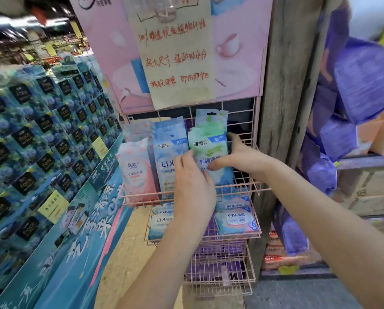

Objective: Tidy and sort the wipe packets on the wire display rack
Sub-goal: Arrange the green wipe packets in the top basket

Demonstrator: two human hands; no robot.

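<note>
While both hands close on the front green-and-white plastic wipe packet (pixel 209 152) in the top basket of the pink wire display rack (pixel 242 188), the danger is a toppled row. The left hand (pixel 193 181) pinches its lower left edge with curled fingers; the right hand (pixel 240 157) clasps its right side, thumb across the face, fingers behind. Just behind them a taller green packet (pixel 211 119) stands loose — a tug could tip it backward. Immediately left of the left hand, the blue packets (pixel 166 157) and pink packets (pixel 137 172) lean close — a sideways nudge might knock them askew.
</note>
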